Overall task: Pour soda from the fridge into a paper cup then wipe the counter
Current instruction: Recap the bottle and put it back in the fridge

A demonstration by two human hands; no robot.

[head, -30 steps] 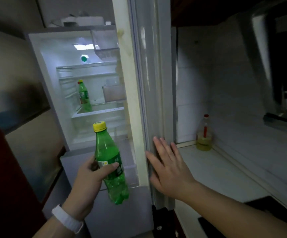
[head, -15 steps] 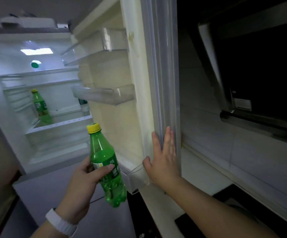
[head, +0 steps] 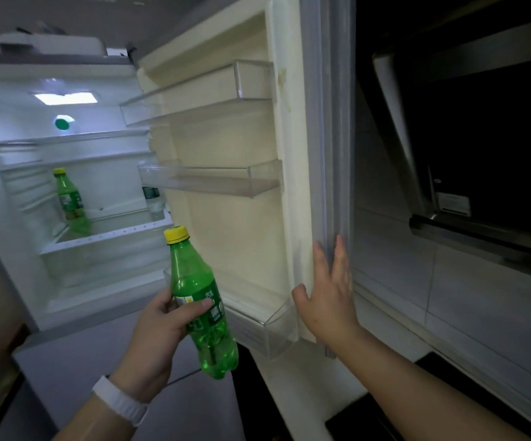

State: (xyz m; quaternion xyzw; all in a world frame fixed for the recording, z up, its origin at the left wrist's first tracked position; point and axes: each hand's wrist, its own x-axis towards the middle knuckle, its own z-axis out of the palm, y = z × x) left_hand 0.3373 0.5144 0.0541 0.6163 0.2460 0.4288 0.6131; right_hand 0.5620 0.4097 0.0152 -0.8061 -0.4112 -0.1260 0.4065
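My left hand (head: 162, 326) grips a green soda bottle (head: 200, 300) with a yellow cap, held upright and slightly tilted in front of the open fridge. My right hand (head: 331, 294) lies flat, fingers spread, against the outer edge of the fridge door (head: 251, 224), which stands wide open. A second green soda bottle (head: 70, 202) stands on a shelf inside the lit fridge (head: 76, 249). No paper cup is in view.
Clear door shelves (head: 210, 183) are empty. A small clear bottle (head: 152, 198) stands at the shelf's right end. The white counter (head: 315, 383) runs below the door, with a black cooktop (head: 385, 402) on it. A dark range hood (head: 467, 186) hangs at right.
The view has swung right and closer to the door's inner side. My right hand has stayed on the door's edge while the door shows wider. The bottle remains in my left hand.
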